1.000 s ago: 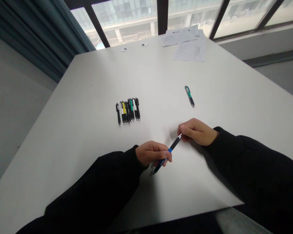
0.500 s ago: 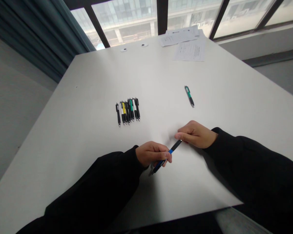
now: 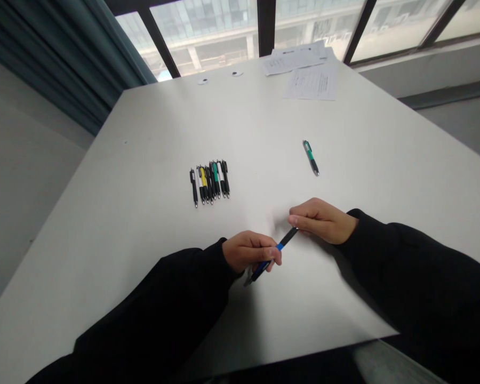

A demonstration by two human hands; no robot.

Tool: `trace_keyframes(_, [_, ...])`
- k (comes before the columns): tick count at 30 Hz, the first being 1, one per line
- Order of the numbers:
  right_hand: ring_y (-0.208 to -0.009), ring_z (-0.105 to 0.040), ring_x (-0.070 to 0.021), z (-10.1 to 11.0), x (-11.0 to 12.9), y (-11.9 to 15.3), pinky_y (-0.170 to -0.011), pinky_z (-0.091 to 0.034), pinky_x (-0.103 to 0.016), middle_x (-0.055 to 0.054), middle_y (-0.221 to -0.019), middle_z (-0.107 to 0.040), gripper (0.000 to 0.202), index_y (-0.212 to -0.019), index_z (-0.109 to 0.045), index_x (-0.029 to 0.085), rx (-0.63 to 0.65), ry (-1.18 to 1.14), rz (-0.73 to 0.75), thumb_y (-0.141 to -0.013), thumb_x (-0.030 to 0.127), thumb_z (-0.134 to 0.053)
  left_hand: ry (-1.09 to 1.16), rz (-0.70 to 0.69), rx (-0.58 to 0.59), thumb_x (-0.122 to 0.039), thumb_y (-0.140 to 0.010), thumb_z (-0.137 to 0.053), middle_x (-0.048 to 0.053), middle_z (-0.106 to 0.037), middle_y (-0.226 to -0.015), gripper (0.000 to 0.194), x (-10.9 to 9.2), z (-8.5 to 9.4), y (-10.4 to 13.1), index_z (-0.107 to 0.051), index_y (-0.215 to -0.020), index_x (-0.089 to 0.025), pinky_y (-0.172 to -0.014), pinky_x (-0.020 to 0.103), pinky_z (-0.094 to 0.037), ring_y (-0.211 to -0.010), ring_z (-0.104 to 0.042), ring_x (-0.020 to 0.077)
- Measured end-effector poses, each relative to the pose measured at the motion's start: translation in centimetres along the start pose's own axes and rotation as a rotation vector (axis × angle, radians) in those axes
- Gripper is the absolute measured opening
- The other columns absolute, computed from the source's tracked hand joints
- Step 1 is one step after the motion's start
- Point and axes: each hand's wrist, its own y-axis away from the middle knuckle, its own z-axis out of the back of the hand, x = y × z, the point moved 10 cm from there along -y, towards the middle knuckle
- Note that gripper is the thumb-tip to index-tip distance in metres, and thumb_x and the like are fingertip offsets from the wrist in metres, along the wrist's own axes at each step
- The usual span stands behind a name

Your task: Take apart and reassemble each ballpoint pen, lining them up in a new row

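A blue and black pen [image 3: 289,238] slants between my two hands, over the near part of the white table [image 3: 156,144]. My left hand [image 3: 252,252] is closed around its blue barrel, thumb on top. The pen's silver-tipped end reaches my right hand [image 3: 318,220], whose thumb and fingers pinch at that end; the very tip is hidden there. Beyond my left hand lies a row of several pens [image 3: 210,182], black, white, yellow and green, side by side. A single green and black pen [image 3: 311,158] lies apart, beyond my right hand.
Printed papers [image 3: 312,82] lie at the table's far right, near the window. Two small white pieces with dark marks, one of them a flat oval [image 3: 202,81], lie by the far edge. A blue-grey curtain [image 3: 84,58] hangs at the left.
Almost nothing differs. Both hands keep hold of the blue and black pen in nearly the same place; the right hand has shifted very slightly. The pens on the table have not moved.
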Motion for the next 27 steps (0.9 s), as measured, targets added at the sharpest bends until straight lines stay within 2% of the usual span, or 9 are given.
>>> trace_keyframes(4, [-0.05,-0.027,-0.0071,0.2,0.3,-0.2,-0.049,-0.026,-0.024,0.007,-0.053,-0.028,0.05,-0.055,-0.036,0.018,-0.009,0.084,0.012,-0.093,0.047,-0.051,-0.039,-0.031,-0.045,-0.047,-0.081,-0.065,0.003,-0.059,-0.062,0.039,-0.2,0.2,0.1,-0.069,-0.08,-0.008,-0.043,0.019,-0.032,-0.045,-0.044,0.0059])
trace_keyframes(7, [-0.047,-0.026,-0.0062,0.7,-0.4,-0.2,-0.046,-0.025,-0.023,0.007,-0.05,-0.027,0.052,-0.054,-0.033,0.018,-0.077,0.007,-0.032,-0.09,0.048,-0.055,-0.034,-0.055,-0.084,-0.047,-0.079,-0.068,0.003,-0.059,-0.062,0.038,-0.1,0.4,0.0,-0.069,-0.08,-0.008,-0.042,0.018,-0.033,-0.044,-0.044,0.0056])
trace_keyframes(9, [-0.045,-0.032,-0.006,0.4,-0.9,-0.1,-0.045,-0.029,-0.022,0.007,-0.049,-0.038,0.048,-0.058,-0.04,0.018,-0.108,-0.162,-0.067,-0.09,0.051,-0.054,0.04,-0.111,-0.125,-0.046,-0.077,-0.071,0.003,-0.06,-0.063,0.037,-0.3,1.0,-0.3,-0.068,-0.082,-0.009,-0.044,0.019,-0.038,-0.045,-0.049,0.0072])
trace_keyframes(12, [-0.052,-0.05,-0.0087,-1.6,-1.1,-0.2,-0.049,-0.041,-0.022,0.002,-0.064,-0.059,0.036,-0.082,-0.052,0.016,-0.04,-0.435,-0.09,-0.082,0.049,-0.067,0.192,-0.285,-0.287,-0.04,-0.072,-0.077,0.005,-0.065,-0.069,0.034,-1.3,3.1,-0.5,-0.068,-0.085,-0.01,-0.059,0.025,-0.05,-0.059,-0.061,0.0133])
trace_keyframes(14, [-0.058,-0.056,-0.0099,-2.8,-0.9,-0.3,-0.055,-0.048,-0.024,0.0,-0.073,-0.065,0.04,-0.095,-0.053,0.016,0.005,-0.534,-0.089,-0.073,0.038,-0.078,0.255,-0.387,-0.419,-0.036,-0.07,-0.08,0.005,-0.067,-0.073,0.032,-1.8,4.8,-0.2,-0.069,-0.086,-0.011,-0.069,0.027,-0.052,-0.068,-0.064,0.0146])
trace_keyframes(17, [-0.062,-0.061,-0.011,-2.4,-1.2,-0.5,-0.06,-0.052,-0.026,-0.003,-0.074,-0.069,0.033,-0.095,-0.058,0.014,-0.047,-0.594,-0.082,-0.074,0.031,-0.078,0.259,-0.448,-0.506,-0.033,-0.069,-0.081,0.004,-0.067,-0.069,0.031,-2.3,5.9,0.3,-0.071,-0.087,-0.011,-0.068,0.026,-0.05,-0.065,-0.062,0.0128])
trace_keyframes(20, [-0.056,-0.061,-0.0106,-0.1,-2.3,-0.6,-0.056,-0.052,-0.024,-0.002,-0.065,-0.068,0.026,-0.085,-0.065,0.012,-0.191,-0.62,-0.091,-0.073,0.03,-0.079,0.267,-0.442,-0.39,-0.033,-0.067,-0.081,0.004,-0.067,-0.068,0.04,-3.0,4.8,0.5,-0.07,-0.099,-0.012,-0.063,0.026,-0.05,-0.061,-0.062,0.0137])
trace_keyframes(24, [-0.048,-0.055,-0.0081,2.6,-4.4,-0.2,-0.046,-0.045,-0.019,0.001,-0.057,-0.063,0.025,-0.082,-0.069,0.013,-0.377,-0.74,-0.135,-0.068,0.028,-0.083,0.423,-0.356,-0.124,-0.051,-0.071,-0.072,0.013,-0.071,-0.092,0.056,-3.2,2.2,0.2,-0.067,-0.11,-0.011,-0.061,0.031,-0.054,-0.074,-0.068,0.0221])
trace_keyframes(27, [-0.054,-0.057,-0.008,2.5,-5.0,-0.2,-0.051,-0.047,-0.019,-0.001,-0.066,-0.066,0.025,-0.086,-0.07,0.014,-0.393,-0.875,-0.158,-0.07,0.029,-0.082,0.379,-0.291,-0.114,-0.04,-0.08,-0.068,0.016,-0.071,-0.1,0.037,-2.5,1.9,-0.2,-0.065,-0.099,-0.009,-0.061,0.028,-0.054,-0.074,-0.069,0.0199])
